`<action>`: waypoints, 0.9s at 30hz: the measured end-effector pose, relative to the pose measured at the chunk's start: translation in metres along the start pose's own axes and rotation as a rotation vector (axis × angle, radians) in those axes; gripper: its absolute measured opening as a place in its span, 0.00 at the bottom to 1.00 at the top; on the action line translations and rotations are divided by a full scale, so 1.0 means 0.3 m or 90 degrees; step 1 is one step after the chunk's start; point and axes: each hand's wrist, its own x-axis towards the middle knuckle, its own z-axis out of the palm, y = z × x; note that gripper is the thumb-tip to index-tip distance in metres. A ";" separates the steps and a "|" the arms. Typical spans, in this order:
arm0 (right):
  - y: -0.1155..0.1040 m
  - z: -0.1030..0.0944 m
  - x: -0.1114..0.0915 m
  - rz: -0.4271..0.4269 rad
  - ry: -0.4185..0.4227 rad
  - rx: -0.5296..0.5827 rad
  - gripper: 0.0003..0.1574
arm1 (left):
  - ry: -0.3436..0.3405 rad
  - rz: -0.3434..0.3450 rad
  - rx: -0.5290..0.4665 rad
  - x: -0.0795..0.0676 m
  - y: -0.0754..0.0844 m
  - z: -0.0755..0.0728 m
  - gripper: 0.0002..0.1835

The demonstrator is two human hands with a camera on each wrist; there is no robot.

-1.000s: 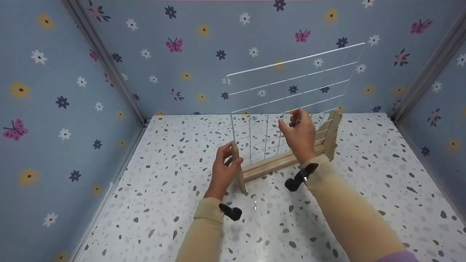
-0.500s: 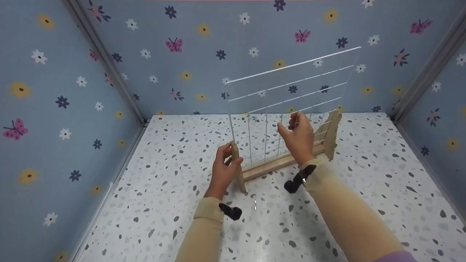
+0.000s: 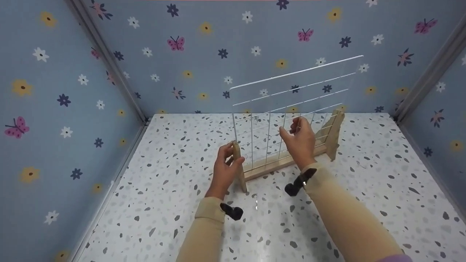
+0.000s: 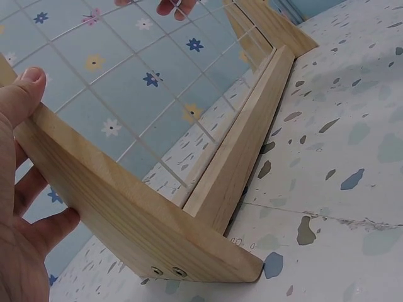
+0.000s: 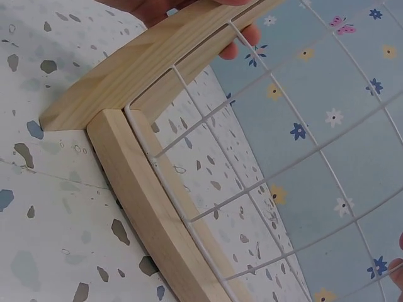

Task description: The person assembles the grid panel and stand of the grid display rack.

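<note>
A white wire grid panel (image 3: 269,131) stands upright in a wooden stand, its lower edge between the two wooden rails (image 4: 245,138) in both wrist views. My left hand (image 3: 225,171) grips the stand's left wooden end piece (image 4: 145,201), thumb on the near side and fingers on the far side. Around the grid's wires, at mid-height and right of centre, my right hand (image 3: 300,140) pinches the panel; its fingertips (image 5: 397,274) just show at the right wrist view's edge. The right end piece (image 3: 334,134) stands beyond that hand.
The stand rests on a white speckled surface (image 3: 164,218). Behind it rises a blue wall (image 3: 204,51) with flowers and butterflies, and similar panels (image 3: 29,145) flank both sides. Each wrist wears a black camera mount (image 3: 232,211).
The wire grid's top edge has come down, and my right hand has lowered slightly with it. My left hand stays on the left end piece.
</note>
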 end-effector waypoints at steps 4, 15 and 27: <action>0.005 -0.001 -0.003 -0.004 -0.005 -0.004 0.25 | 0.000 0.012 -0.008 -0.001 0.003 0.000 0.31; 0.007 0.007 0.004 -0.005 -0.003 0.000 0.26 | 0.006 0.002 -0.024 0.008 0.000 0.004 0.32; 0.010 0.008 0.004 -0.004 -0.005 0.011 0.26 | 0.002 0.013 0.012 0.006 0.001 -0.003 0.31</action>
